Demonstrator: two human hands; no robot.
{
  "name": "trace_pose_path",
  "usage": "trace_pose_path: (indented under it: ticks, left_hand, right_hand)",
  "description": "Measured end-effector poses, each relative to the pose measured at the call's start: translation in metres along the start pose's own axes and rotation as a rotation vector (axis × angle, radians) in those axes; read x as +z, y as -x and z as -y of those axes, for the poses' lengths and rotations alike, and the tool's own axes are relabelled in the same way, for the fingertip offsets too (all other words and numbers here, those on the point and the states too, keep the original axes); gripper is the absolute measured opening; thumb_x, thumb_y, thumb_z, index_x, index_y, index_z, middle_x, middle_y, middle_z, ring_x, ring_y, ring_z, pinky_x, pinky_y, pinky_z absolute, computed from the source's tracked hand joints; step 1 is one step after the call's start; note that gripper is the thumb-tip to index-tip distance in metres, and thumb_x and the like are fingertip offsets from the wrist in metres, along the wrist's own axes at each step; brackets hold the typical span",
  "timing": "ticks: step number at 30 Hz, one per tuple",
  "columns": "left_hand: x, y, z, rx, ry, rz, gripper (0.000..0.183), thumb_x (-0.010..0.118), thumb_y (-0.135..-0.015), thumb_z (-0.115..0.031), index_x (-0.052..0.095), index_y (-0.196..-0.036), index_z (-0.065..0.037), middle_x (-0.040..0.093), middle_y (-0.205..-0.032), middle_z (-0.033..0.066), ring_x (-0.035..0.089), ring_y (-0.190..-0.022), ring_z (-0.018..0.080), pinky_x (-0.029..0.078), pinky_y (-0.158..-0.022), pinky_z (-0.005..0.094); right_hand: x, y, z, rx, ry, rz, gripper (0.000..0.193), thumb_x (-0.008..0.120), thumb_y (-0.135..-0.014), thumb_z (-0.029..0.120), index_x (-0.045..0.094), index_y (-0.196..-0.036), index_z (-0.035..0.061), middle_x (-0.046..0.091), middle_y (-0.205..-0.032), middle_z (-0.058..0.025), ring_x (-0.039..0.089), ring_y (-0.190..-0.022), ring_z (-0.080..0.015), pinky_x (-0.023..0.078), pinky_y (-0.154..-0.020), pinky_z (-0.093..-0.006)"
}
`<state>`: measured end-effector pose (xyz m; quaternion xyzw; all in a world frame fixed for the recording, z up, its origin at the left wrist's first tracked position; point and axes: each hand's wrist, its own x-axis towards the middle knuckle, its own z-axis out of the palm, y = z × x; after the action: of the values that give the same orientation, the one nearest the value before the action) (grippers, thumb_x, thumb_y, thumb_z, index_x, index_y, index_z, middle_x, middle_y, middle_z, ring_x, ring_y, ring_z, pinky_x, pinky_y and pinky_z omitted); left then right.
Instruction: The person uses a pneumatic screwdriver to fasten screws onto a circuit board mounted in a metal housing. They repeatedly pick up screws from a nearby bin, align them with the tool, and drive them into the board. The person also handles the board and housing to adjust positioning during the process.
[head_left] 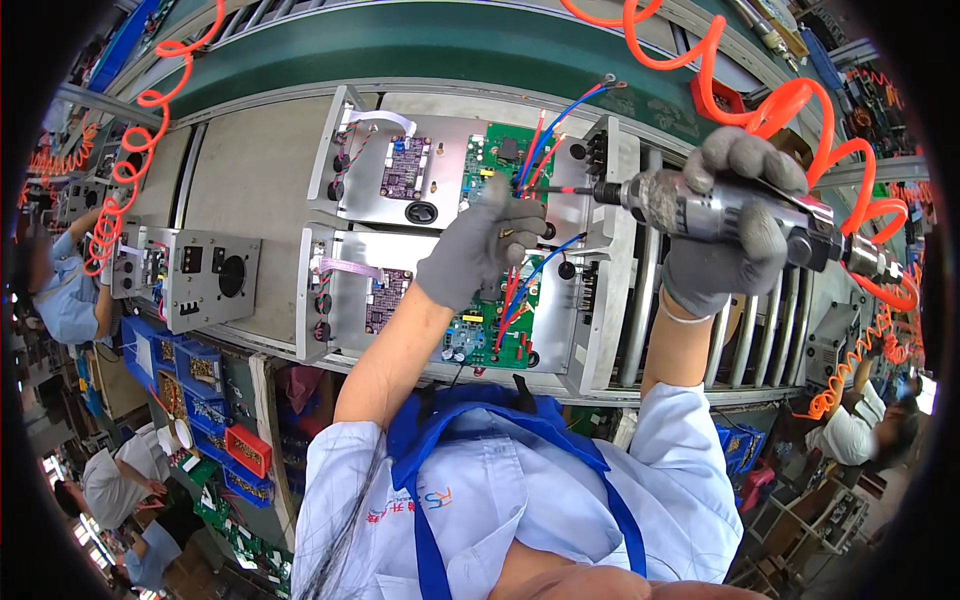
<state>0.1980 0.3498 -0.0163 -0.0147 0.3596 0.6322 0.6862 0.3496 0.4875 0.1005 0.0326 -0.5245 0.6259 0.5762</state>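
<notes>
My right hand (735, 240), in a grey glove, grips a silver air screwdriver (715, 212) held level, its long bit pointing left. The bit crosses the wires of the far open metal chassis (455, 165). My left hand (475, 245), gloved too, has its fingers curled around a small brass-coloured piece (507, 232), too small to name surely. Its thumb rises beside the bit's tip, which I cannot make out clearly. Below lies the far chassis's green circuit board (507, 150) with red and blue wires (560, 118). The near chassis (350, 250) is partly hidden by my left forearm.
A red coiled air hose (795, 105) runs from the screwdriver; another coil (155, 100) hangs at left. Metal rollers (745, 340) lie at right, a green belt (420, 65) beyond. Another chassis (210, 280) and blue parts bins (205, 385) stand left. Co-workers (70, 300) sit at the sides.
</notes>
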Motion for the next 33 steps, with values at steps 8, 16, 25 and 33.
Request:
trace_pose_path:
  ticks: [8, 16, 25, 33]
  left_hand:
    - [-0.048, -0.004, 0.01, 0.158, 0.056, -0.074, 0.047, 0.055, -0.095, -0.039, 0.057, -0.112, 0.005, 0.064, -0.091, 0.0124, 0.064, -0.07, 0.0156, 0.053, -0.054, 0.0219]
    - [-0.054, -0.009, 0.016, 0.119, 0.077, -0.098, 0.041, 0.054, -0.096, -0.036, 0.059, -0.109, 0.002, 0.066, -0.09, 0.0106, 0.064, -0.07, 0.0147, 0.053, -0.054, 0.0213]
    - [-0.053, -0.007, 0.018, 0.119, 0.051, -0.06, 0.04, 0.053, -0.097, -0.033, 0.056, -0.113, 0.003, 0.062, -0.093, 0.0089, 0.058, -0.072, 0.0124, 0.048, -0.057, 0.0218]
    - [-0.056, 0.019, 0.011, 0.173, 0.122, -0.019, 0.039, 0.051, -0.098, -0.028, 0.054, -0.116, 0.007, 0.06, -0.098, 0.0115, 0.06, -0.077, 0.0148, 0.054, -0.062, 0.0231]
  right_hand:
    - [-0.012, -0.004, -0.054, 0.22, 0.26, -0.101, 0.029, 0.054, -0.079, -0.006, 0.055, -0.108, -0.0019, 0.063, -0.098, -0.0182, 0.063, -0.08, -0.0176, 0.054, -0.06, -0.0289]
    - [-0.012, -0.001, -0.08, 0.199, 0.348, -0.048, 0.026, 0.056, -0.078, -0.008, 0.058, -0.103, -0.0021, 0.064, -0.095, -0.0162, 0.065, -0.079, -0.0166, 0.057, -0.063, -0.0278]
    - [-0.013, -0.024, -0.102, 0.26, 0.331, 0.026, 0.023, 0.06, -0.079, -0.003, 0.063, -0.102, -0.0026, 0.067, -0.09, -0.0104, 0.063, -0.074, -0.0111, 0.052, -0.063, -0.0239]
    - [-0.021, -0.035, -0.118, 0.285, 0.378, 0.106, 0.025, 0.056, -0.079, 0.0, 0.059, -0.104, -0.0019, 0.066, -0.094, -0.0133, 0.065, -0.084, -0.0194, 0.056, -0.073, -0.0313]
